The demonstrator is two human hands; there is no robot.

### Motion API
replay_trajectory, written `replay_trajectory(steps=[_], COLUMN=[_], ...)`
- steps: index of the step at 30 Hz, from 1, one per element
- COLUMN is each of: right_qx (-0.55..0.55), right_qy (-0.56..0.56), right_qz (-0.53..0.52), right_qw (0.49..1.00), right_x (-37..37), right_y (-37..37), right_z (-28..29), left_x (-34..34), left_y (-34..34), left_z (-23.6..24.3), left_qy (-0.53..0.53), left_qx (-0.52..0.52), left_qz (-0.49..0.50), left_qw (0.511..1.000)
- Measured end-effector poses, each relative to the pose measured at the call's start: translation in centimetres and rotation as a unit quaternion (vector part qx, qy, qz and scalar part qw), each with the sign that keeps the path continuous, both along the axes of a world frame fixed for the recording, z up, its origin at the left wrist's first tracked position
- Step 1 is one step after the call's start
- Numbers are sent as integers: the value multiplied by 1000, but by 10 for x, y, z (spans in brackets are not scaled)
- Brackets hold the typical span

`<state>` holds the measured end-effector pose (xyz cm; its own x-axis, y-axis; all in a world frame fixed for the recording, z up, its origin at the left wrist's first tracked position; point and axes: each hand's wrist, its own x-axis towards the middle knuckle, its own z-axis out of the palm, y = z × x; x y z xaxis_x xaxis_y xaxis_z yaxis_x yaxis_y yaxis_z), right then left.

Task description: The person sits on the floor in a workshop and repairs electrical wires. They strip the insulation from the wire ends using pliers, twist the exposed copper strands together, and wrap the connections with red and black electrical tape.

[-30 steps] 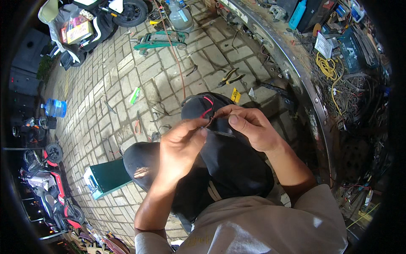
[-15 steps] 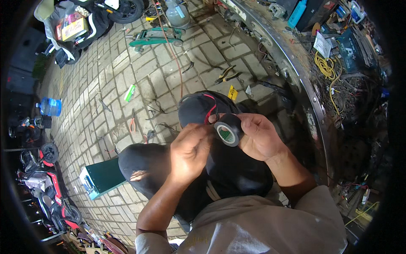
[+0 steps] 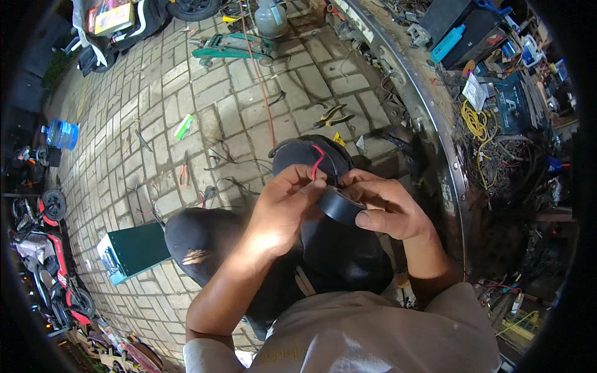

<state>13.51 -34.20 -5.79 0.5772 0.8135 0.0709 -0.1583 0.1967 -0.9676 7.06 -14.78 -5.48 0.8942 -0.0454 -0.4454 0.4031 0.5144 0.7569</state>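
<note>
My left hand (image 3: 283, 211) pinches a red wire (image 3: 318, 160) between thumb and fingers, beside a dark wire that runs over my right knee. My right hand (image 3: 392, 208) grips a roll of black tape (image 3: 336, 207), held on its side just right of my left fingertips. Both hands are close together above my dark-trousered legs (image 3: 329, 261). Whether the wire touches the tape is hidden by my fingers.
Paving holds yellow-handled pliers (image 3: 333, 118), orange-handled pliers (image 3: 184, 174), a green jack (image 3: 230, 50) and a green box (image 3: 137, 248). A metal ledge (image 3: 429, 105) with tangled cables and tools runs along the right. Scooters (image 3: 59, 267) and a water bottle (image 3: 59, 133) stand left.
A second ago no tape showed in my hands; half a second ago the roll appeared in my right hand. It has since turned, and my left fingers moved up onto the red wire.
</note>
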Motion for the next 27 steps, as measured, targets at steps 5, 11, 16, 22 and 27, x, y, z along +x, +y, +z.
replay_trajectory(steps=[5, 11, 16, 22, 27], right_qx=[-155, -216, -268, 6, -56], right_qy=[36, 31, -42, 37, -103], right_qz=[-51, -154, -165, -176, -69], right_qw=[986, 964, 948, 984, 991], right_x=[5, -5, -7, -16, -9], right_y=[6, 31, 48, 65, 73], right_z=[16, 21, 23, 7, -8], left_x=[-10, -10, -12, -16, -26], left_y=[-5, -1, 6, 38, 58], left_z=[0, -1, 1, 3, -2], left_qy=[-73, -54, -6, -35, -53], left_qx=[-80, -87, -92, -153, -190], left_qz=[41, 100, 129, 140, 121], left_qw=[993, 990, 987, 978, 973])
